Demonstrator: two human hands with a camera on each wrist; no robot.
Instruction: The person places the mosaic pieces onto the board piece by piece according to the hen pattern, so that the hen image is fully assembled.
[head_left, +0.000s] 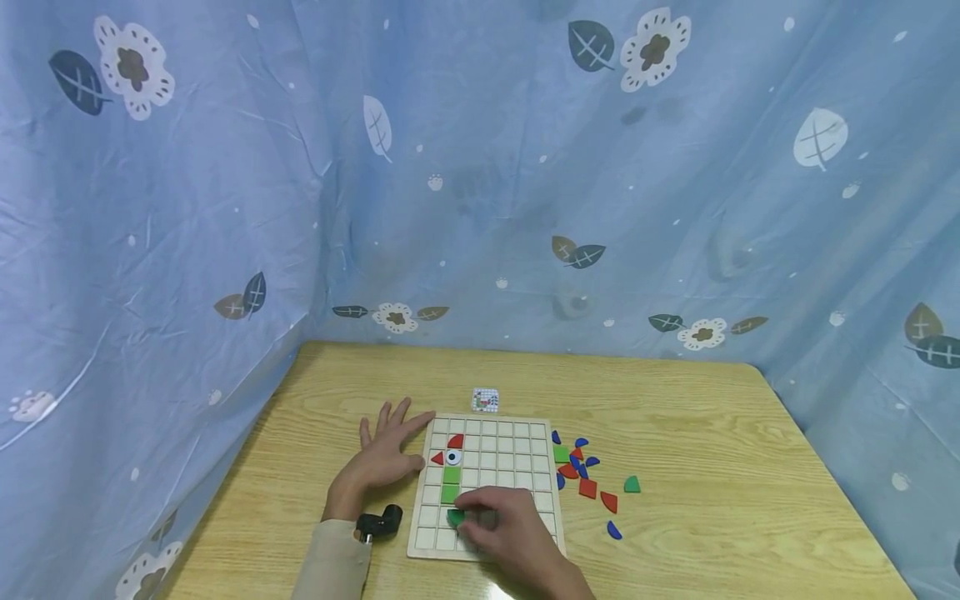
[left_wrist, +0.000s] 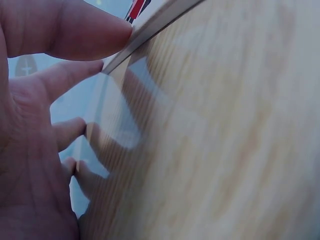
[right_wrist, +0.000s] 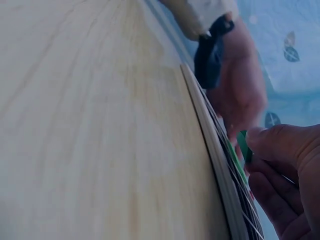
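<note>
A pale wooden grid board [head_left: 517, 446] lies on the table. Its left columns hold a red quarter-circle piece [head_left: 456, 441], a red triangle [head_left: 438, 458], a white tile with a black and blue eye [head_left: 453, 457] and two green squares [head_left: 451, 475]. Between thumb and fingers, my right hand [head_left: 513, 529] pinches a dark green curved piece [head_left: 455, 517] over the cell below the lower green square; the right wrist view shows this green piece [right_wrist: 244, 145] too. My left hand [head_left: 386, 454] has its fingers spread, with thumb and index finger touching the board's left edge.
Right of the board lie several loose pieces: blue ones [head_left: 614, 530], red ones [head_left: 588, 489], a green square [head_left: 562, 454] and a green quarter-circle [head_left: 632, 484]. A small pattern card [head_left: 485, 400] lies behind the board. Blue curtains [head_left: 480, 167] surround the wooden table [head_left: 675, 433].
</note>
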